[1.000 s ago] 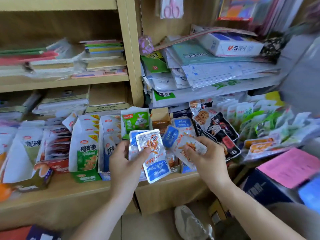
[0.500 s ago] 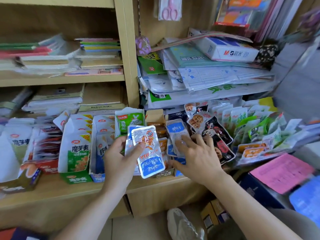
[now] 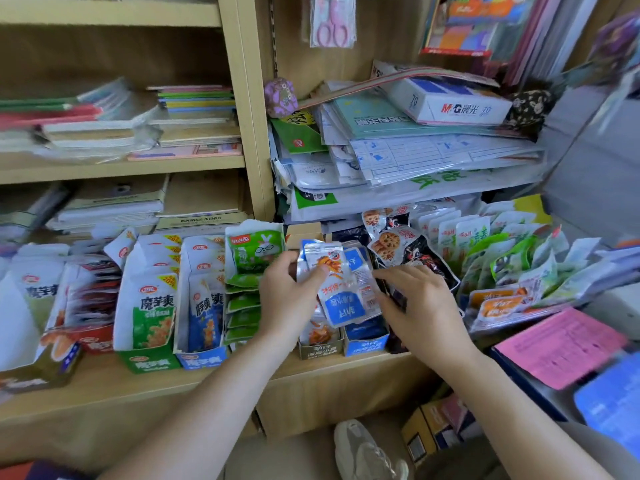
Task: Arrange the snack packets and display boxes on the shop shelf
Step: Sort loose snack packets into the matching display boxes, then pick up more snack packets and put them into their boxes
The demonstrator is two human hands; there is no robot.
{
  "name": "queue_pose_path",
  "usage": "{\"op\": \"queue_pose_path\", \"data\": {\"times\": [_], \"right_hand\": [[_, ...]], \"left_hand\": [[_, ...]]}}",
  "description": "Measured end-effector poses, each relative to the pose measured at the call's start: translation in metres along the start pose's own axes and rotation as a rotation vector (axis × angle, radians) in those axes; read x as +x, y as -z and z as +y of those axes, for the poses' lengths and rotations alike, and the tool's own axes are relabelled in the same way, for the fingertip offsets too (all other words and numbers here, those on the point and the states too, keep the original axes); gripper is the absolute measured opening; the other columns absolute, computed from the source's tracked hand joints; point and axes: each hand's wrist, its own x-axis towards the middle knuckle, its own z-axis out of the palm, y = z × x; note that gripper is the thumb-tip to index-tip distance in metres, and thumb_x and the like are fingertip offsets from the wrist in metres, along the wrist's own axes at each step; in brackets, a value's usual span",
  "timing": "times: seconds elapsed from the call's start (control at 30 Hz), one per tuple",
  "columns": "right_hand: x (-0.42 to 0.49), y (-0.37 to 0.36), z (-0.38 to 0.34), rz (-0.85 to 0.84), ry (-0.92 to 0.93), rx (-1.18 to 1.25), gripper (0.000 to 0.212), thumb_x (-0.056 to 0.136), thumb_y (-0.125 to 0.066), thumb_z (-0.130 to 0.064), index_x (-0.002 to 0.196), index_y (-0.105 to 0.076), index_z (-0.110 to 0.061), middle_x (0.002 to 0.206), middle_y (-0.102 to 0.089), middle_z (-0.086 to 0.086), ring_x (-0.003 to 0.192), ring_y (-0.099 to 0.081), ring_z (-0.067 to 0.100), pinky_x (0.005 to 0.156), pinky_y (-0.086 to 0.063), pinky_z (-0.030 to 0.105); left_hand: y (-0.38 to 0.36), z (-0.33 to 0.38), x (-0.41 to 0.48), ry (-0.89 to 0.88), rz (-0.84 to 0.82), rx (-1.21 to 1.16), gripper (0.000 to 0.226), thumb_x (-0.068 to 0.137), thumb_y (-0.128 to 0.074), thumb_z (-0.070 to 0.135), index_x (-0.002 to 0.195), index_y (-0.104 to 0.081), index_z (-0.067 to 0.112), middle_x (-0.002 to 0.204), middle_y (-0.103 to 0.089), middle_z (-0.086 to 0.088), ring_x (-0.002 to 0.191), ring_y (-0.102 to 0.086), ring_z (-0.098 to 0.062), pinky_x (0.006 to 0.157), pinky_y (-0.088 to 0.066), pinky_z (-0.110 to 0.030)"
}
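Our left hand (image 3: 287,299) has brought pinched silver-blue foil packets (image 3: 341,292) over the blue cardboard display box (image 3: 365,344). Our emptied right hand (image 3: 422,306), spread, can slot them.

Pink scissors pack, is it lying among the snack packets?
No, the pink scissors pack hangs high on the back panel.

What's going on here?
A person is stocking snacks on a shop shelf. The left hand grips a small stack of blue-and-silver snack packets above the blue display box. The right hand, spread open, touches the stack's right edge. The green display box to the left stands full.
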Motion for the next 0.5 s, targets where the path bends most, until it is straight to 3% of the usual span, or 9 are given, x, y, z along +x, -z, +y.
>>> {"op": "queue_pose_path", "data": {"times": [0.1,0.23,0.4,0.5], "right_hand": [[-0.005,0.002,0.002,-0.023,0.051,0.002,0.038,0.088,-0.071,-0.029,0.126,-0.066,-0.023,0.123,-0.067,-0.008,0.111,-0.059,0.018,0.091,-0.050,0.042],[-0.009,-0.007,0.005,-0.222,0.109,-0.293,0.064,0.077,-0.074,-0.051,0.136,-0.055,-0.034,0.140,-0.058,-0.005,0.125,-0.052,0.030,0.094,-0.042,0.051],[-0.001,-0.013,0.002,-0.339,0.081,-0.471,0.066,0.083,-0.063,-0.059,0.143,-0.042,-0.039,0.149,-0.047,-0.004,0.132,-0.043,0.037,0.102,-0.034,0.057],[-0.001,-0.013,-0.005,-0.341,0.063,-0.495,0.069,0.086,-0.059,-0.059,0.147,-0.035,-0.037,0.154,-0.040,-0.001,0.135,-0.038,0.038,0.107,-0.027,0.059]], "left_hand": [[-0.037,0.006,0.016,0.034,0.002,0.057,0.012,0.087,-0.076,0.027,0.094,-0.067,0.023,0.088,-0.072,0.003,0.084,-0.071,-0.021,0.073,-0.059,-0.042],[-0.059,0.013,0.026,0.055,-0.025,0.139,0.020,0.089,-0.073,0.029,0.106,-0.069,0.021,0.098,-0.071,0.003,0.087,-0.068,-0.020,0.078,-0.057,-0.036],[-0.013,0.010,0.013,-0.174,-0.140,0.381,0.019,0.090,-0.072,0.018,0.108,-0.071,0.021,0.101,-0.076,-0.001,0.085,-0.068,-0.008,0.087,-0.059,-0.036],[0.022,0.006,-0.002,-0.198,-0.234,0.420,0.035,0.091,-0.071,0.015,0.125,-0.068,0.021,0.112,-0.073,0.006,0.089,-0.067,0.002,0.085,-0.058,-0.025]]}}
